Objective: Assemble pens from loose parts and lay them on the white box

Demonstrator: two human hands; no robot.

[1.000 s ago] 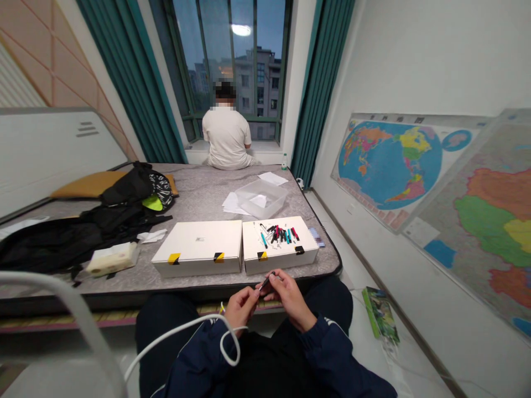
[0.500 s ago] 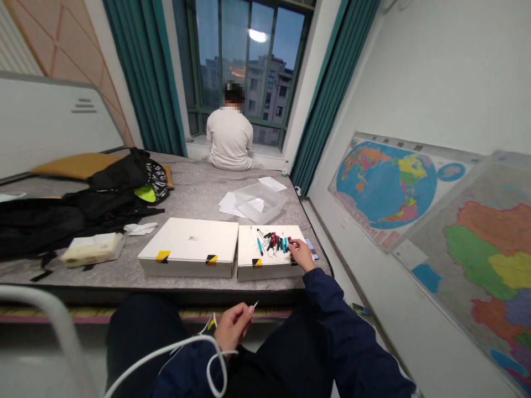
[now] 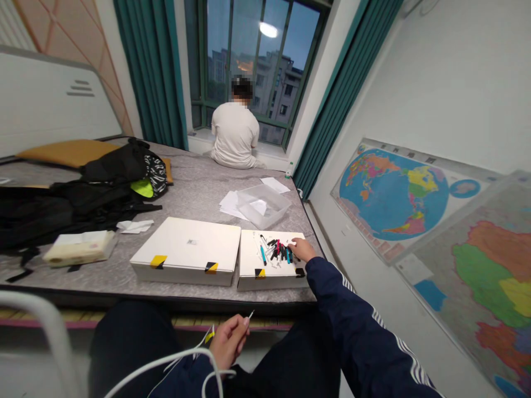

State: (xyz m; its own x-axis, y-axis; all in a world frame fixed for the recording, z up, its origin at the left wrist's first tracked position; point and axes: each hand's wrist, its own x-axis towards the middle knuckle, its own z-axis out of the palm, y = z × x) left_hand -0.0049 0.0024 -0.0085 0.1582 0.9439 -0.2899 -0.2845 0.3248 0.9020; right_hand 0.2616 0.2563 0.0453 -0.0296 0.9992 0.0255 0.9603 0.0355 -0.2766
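Note:
My left hand point(image 3: 229, 341) is low in front, above my lap, with thumb and fingers pinched on a thin pale stick that looks like a pen refill point(image 3: 251, 314), tip pointing up and right. My right hand point(image 3: 304, 250) reaches to the right side of a pile of pen parts point(image 3: 277, 250), black, teal and red, with small clear pieces among them. Its fingertips are drawn together at the pile; what they hold, if anything, is too small to make out. Under the pile is the smaller white box point(image 3: 248, 269).
A larger white box point(image 3: 166, 243) stands left of the pile. Behind are a clear plastic bin point(image 3: 265, 213) and paper sheets point(image 3: 230, 205). Tissues point(image 3: 81, 249) and black bags point(image 3: 91, 204) lie left. A person point(image 3: 235, 132) sits by the window. A white cable point(image 3: 166, 356) crosses near my left hand.
My view has shifted a little. My right hand stays at the right side of the pile, its fingers slightly moved. The left hand keeps the thin stick.

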